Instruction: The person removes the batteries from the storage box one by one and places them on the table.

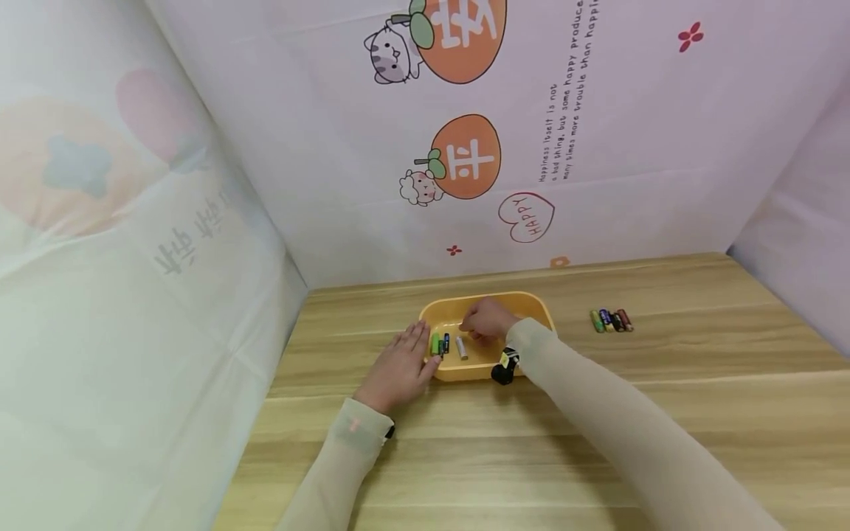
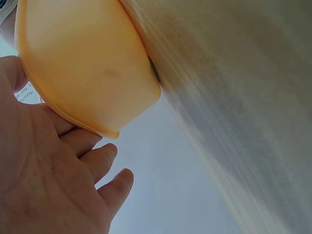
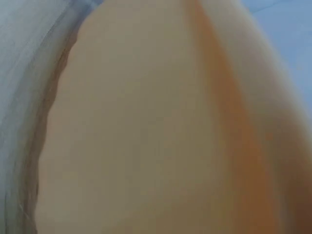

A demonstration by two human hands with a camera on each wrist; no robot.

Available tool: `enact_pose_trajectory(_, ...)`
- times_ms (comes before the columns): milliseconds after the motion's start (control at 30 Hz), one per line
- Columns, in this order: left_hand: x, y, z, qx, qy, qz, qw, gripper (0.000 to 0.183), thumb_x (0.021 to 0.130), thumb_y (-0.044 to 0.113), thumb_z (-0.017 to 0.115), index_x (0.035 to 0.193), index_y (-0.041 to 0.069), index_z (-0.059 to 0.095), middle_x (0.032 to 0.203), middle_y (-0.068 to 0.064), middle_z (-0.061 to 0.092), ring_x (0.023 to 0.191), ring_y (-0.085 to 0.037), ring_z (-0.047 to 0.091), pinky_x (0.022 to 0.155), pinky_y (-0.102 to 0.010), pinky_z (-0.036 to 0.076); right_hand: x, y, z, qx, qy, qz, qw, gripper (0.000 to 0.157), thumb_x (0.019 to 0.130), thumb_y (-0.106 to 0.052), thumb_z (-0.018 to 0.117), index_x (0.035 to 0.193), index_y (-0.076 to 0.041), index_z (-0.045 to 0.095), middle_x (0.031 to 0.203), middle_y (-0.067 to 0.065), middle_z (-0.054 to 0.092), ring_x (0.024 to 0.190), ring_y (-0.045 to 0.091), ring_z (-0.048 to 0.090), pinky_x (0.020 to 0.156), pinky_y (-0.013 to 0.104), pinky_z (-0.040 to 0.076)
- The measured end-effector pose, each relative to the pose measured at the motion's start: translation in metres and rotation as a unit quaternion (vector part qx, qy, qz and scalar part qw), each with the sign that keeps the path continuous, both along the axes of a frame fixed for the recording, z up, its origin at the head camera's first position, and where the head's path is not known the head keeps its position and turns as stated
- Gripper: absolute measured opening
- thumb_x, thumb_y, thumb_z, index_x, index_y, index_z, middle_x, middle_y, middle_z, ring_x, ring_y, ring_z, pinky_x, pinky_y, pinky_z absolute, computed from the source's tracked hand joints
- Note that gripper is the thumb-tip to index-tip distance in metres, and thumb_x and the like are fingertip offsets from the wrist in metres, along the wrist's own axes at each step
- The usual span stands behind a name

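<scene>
A yellow-orange plastic tray (image 1: pixel 465 374) stands on the wooden table. My left hand (image 1: pixel 398 372) rests at its left end, fingers extended along the rim and thumb toward the near corner. The left wrist view shows those fingers against the tray's outer wall (image 2: pixel 87 63). Inside the tray's left part lie a green battery (image 1: pixel 435 344), a dark blue battery (image 1: pixel 446 343) and a whitish battery (image 1: pixel 461 347). Right of them, my right hand (image 1: pixel 490 320) reaches down into the tray with bent fingers. I cannot tell whether its hidden fingertips hold anything. The right wrist view is filled by the blurred tray wall (image 3: pixel 131 122).
Several batteries (image 1: pixel 612 321) in green, blue, black and dark red lie side by side on the table (image 1: pixel 690 332), right of the tray. A printed white cloth (image 1: pixel 372 243) rises behind the table, and more cloth hangs at both sides.
</scene>
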State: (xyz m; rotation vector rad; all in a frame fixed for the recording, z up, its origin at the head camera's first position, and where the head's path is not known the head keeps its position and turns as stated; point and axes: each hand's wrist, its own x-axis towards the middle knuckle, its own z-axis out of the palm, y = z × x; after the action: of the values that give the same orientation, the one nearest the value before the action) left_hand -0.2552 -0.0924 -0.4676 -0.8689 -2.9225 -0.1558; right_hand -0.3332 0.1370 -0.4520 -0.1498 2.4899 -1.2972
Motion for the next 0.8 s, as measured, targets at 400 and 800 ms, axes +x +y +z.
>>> enact_pose_trajectory(400,0.003,0.001,0.002,0.010,-0.019,0.005,0.9998,0.067,0.105,0.047,0.028,0.154,0.002,0.019,0.161,-0.011,0.013,0.146,-0.027,0.014,0.116,-0.045,0.016,0.000,-0.009,-0.008,0.021,0.006,0.010,1.000,0.012,0.087,-0.013,0.069,0.082,-0.004,0.075,0.067,0.009,0.064,0.053,0.017,0.054,0.047,0.029,0.045)
enact_pose_trajectory(800,0.001,0.002,0.001,0.011,-0.009,-0.003,0.9999,0.067,0.105,0.047,0.027,0.154,0.001,0.021,0.160,-0.013,0.016,0.146,-0.029,0.017,0.115,-0.047,0.019,0.000,-0.016,-0.013,0.038,-0.016,0.013,0.999,0.009,0.086,-0.011,0.072,0.080,-0.004,0.073,0.073,0.010,0.066,0.058,0.021,0.060,0.054,0.034,0.054)
